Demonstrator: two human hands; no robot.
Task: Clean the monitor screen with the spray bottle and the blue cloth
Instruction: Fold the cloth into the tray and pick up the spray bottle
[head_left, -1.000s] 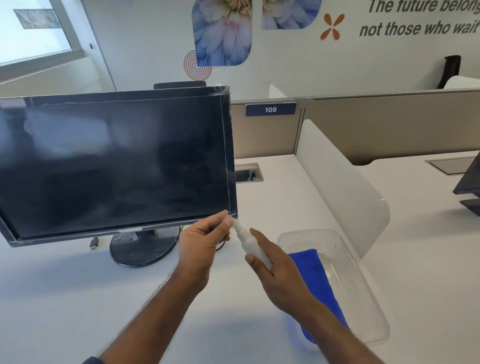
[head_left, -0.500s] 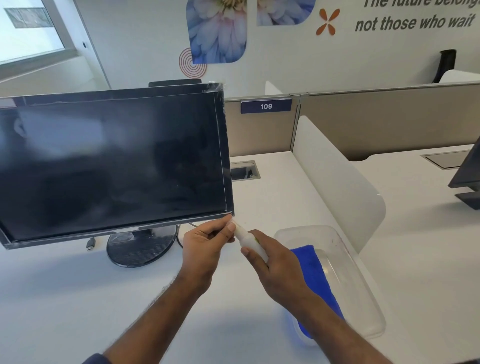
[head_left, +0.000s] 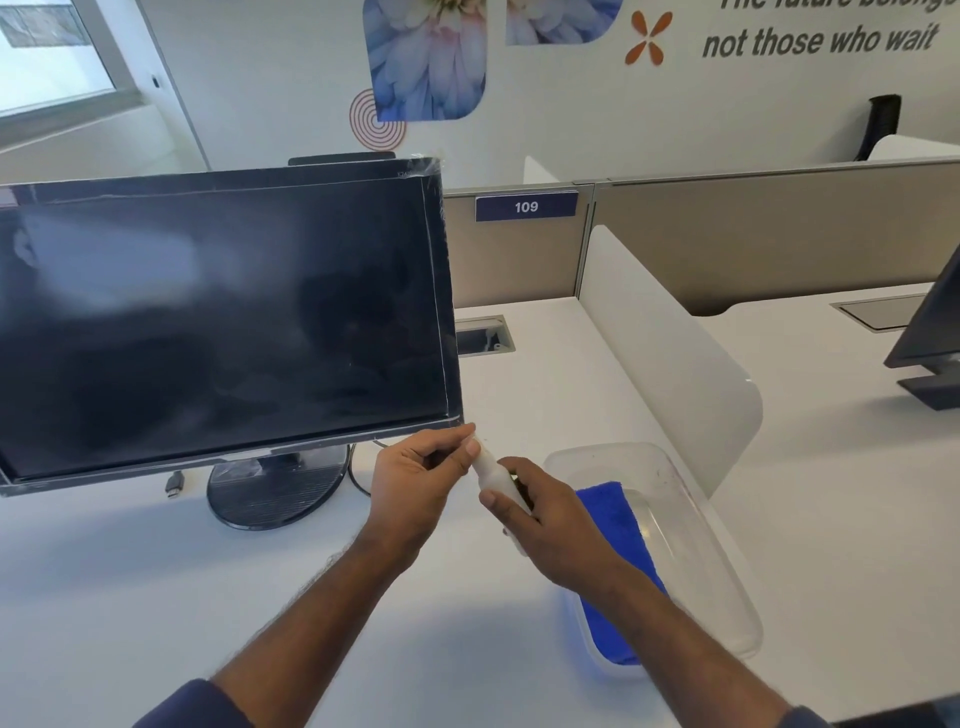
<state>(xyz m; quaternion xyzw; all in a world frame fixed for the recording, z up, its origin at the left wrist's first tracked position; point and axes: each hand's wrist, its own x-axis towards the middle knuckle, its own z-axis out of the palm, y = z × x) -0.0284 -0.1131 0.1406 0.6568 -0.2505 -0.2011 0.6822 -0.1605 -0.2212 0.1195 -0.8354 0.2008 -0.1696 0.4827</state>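
Observation:
A black monitor (head_left: 223, 322) stands on the white desk at the left, its dark screen smudged. Just below its lower right corner I hold a small white spray bottle (head_left: 493, 475) tilted, top toward the monitor. My right hand (head_left: 545, 519) wraps the bottle's body. My left hand (head_left: 421, 483) pinches the bottle's top end between thumb and fingers. The blue cloth (head_left: 615, 525) lies folded in a clear plastic tray (head_left: 691, 525) to the right, partly hidden by my right forearm.
A white divider panel (head_left: 665, 364) rises behind the tray. A cable port (head_left: 483, 335) is set in the desk behind the monitor. A loose cable end (head_left: 174, 483) lies by the round stand (head_left: 275, 488). Another monitor (head_left: 930, 338) sits at the far right.
Both hands stay on the bottle, the left fingers shifting slightly on its top. The camera view has tilted down and nearer a little.

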